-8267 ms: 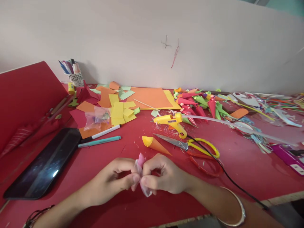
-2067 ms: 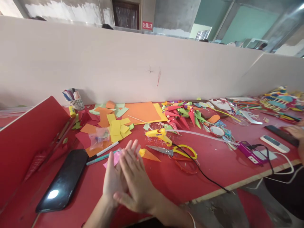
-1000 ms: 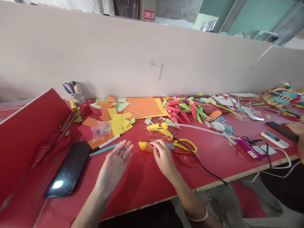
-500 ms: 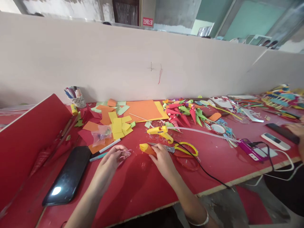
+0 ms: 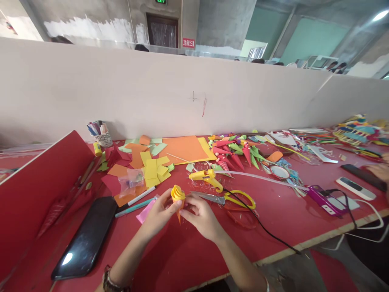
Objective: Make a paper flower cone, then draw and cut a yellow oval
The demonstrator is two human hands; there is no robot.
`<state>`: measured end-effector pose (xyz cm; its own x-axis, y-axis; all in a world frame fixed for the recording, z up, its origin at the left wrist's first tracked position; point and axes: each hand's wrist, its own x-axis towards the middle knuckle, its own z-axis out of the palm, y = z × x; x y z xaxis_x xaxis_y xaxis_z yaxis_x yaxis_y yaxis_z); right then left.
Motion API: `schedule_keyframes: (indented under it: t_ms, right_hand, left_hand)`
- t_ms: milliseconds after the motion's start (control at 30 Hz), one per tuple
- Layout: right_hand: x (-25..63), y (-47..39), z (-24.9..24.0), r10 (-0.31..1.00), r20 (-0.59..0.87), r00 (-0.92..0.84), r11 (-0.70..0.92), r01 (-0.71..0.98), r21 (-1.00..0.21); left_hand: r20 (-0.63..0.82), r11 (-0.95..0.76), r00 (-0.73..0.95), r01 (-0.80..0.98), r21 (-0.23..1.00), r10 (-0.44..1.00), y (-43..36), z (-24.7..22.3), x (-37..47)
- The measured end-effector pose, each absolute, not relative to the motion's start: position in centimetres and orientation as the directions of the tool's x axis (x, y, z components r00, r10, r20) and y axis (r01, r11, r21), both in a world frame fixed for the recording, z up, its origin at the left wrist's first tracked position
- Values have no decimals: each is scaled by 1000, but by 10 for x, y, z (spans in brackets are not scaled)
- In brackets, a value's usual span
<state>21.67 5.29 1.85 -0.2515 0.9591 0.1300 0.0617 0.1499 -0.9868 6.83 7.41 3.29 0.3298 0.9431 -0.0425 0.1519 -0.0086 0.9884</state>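
1. A paper cone [image 5: 177, 194], orange with a swirled yellow top, is between the left hand [image 5: 161, 210] and the right hand [image 5: 202, 213].
2. Its long axis runs nearly straight up and down in the head view. The wide yellow end faces up above the fingers, and the narrow orange tip points down below them, leaning slightly toward the right hand. Whether the tip meets the tabletop [image 5: 170, 255] cannot be told.
3. The left hand grips the cone from its left side, with the thumb across the front just under the yellow top.
4. The right hand is closed on the cone's right side, its thumb lower than the left one; its other fingers are partly hidden.
5. Just beside the left hand, on its outer side, lies a pink bag [image 5: 146, 211]; a teal pen [image 5: 132, 208] lies just past it.
6. A black phone [image 5: 85, 239] is further left of the left hand.
7. Scissors [image 5: 209, 197] lie just beyond the right hand, blades toward the cone and yellow handle to the right.
8. Past the scissors from the right hand is a yellow glue gun [image 5: 208, 177].
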Motion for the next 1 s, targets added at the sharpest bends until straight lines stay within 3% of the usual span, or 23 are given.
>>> schedule_keyframes:
  t_ms: [267, 433, 533, 633, 767, 1000]
  right_hand:
    - [231, 59, 24, 965, 147, -217, 163, 56, -985]
    - [234, 64, 24, 984, 132, -118, 138, 50, -989]
    - [230, 67, 23, 977, 207, -49, 208, -3, -978]
    - [226, 69, 23, 964, 264, -21, 263, -61, -963]
    - [225, 69, 20, 965, 263, -1, 262, -95, -960]
    - [223, 68, 13, 962, 270, 36, 272, -103, -957]
  left_hand:
    - [-21, 11, 102, 106, 994, 995, 77, 23, 64]
    - [-6, -20, 142, 183, 983, 990, 72, 15, 63]
    - [-20, -20, 155, 251, 968, 988, 69, 10, 62]
    - [54, -103, 175, 288, 952, 983, 68, 8, 63]
    - [134, -186, 144, 447, 875, 980, 69, 8, 66]
    - [102, -201, 189, 638, 743, 977, 68, 7, 68]
